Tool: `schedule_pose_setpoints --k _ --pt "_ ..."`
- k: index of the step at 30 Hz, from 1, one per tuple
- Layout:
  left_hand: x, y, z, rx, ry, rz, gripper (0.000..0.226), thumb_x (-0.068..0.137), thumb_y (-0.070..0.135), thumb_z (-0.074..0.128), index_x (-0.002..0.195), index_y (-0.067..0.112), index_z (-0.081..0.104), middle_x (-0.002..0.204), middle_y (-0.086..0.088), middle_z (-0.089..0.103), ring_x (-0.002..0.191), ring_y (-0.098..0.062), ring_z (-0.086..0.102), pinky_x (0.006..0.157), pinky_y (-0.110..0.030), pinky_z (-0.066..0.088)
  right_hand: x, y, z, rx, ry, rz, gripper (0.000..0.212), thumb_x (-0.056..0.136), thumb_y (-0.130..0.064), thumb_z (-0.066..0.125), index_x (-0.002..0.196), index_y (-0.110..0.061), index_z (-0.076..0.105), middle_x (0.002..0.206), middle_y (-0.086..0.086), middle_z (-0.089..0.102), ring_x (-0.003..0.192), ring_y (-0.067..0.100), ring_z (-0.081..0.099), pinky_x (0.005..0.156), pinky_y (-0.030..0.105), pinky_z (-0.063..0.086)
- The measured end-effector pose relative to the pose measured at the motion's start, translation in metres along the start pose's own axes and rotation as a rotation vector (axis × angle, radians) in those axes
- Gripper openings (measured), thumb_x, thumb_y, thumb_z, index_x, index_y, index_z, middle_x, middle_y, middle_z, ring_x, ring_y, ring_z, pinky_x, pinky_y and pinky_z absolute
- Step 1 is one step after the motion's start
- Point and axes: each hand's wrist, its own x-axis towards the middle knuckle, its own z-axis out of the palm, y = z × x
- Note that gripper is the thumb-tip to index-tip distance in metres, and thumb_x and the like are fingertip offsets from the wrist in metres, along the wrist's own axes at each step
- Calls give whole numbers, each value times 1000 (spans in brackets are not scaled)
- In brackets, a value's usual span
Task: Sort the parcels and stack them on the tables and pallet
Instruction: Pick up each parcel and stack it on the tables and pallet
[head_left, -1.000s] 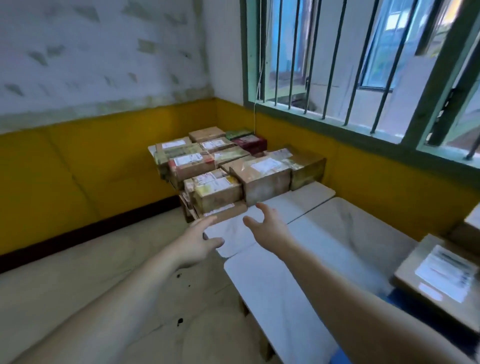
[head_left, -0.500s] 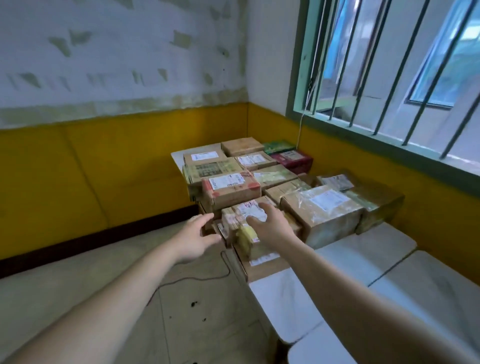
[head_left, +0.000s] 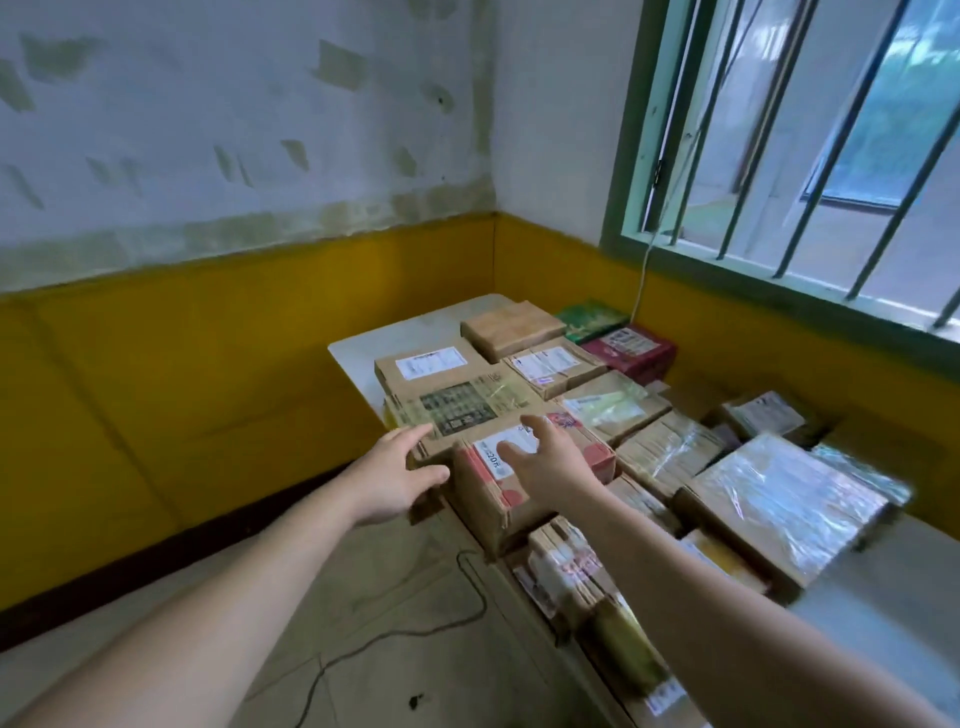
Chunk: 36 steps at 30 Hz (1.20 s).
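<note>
Corner of yellow-and-white walls, barred window upper right, white table (head_left: 358, 353) mid-frame crowded with parcels (head_left: 558, 364), left hand (head_left: 395, 473) and right hand (head_left: 545, 462) spread-fingered, gripping nothing, either side of red-printed box (head_left: 485, 501) at centre.

Parcels (head_left: 467, 375) of matt brown cardboard carry white paper labels (head_left: 430, 362); one box (head_left: 784, 499) is wrapped in glossy clear film. The table (head_left: 358, 353) has a smooth white top; the wall (head_left: 208, 130) is patchy, rough plaster above smooth yellow paint.
</note>
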Motion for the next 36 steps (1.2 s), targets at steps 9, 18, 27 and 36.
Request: schedule_pose_setpoints --k 9,18,27,36 --pt "161 -37 -30 104 -92 -51 69 92 39 58 150 25 24 157 1 18 143 -17 22 115 -30 19 178 -17 22 -28 5 15 63 95 -45 57 150 -26 32 143 9 48 99 21 63 66 29 51" --pt "294 -66 -58 191 -139 -39 68 90 41 60 148 24 29 150 -2 32 134 -20 36 112 -33 29 285 -31 46 -69 5 76 64 95 -45 56 151 -24 32 148 7 40 113 21 54 85 32 53" --pt "416 -122 -53 385 -323 145 76 86 51 59 149 33 22 158 -2 16 143 -24 22 115 -43 24 340 -31 90 -213 113 283 63 94 -44 54 150 -20 36 143 11 45 130 28 44 107 37 39" --pt "462 -154 -51 263 -614 305 86 85 48 62 150 41 7 146 -4 35 128 -21 42 97 -30 35 347 -33 135 -490 238 489 55 96 -51 41 144 -24 39 153 15 35 149 31 13 121 41 9"
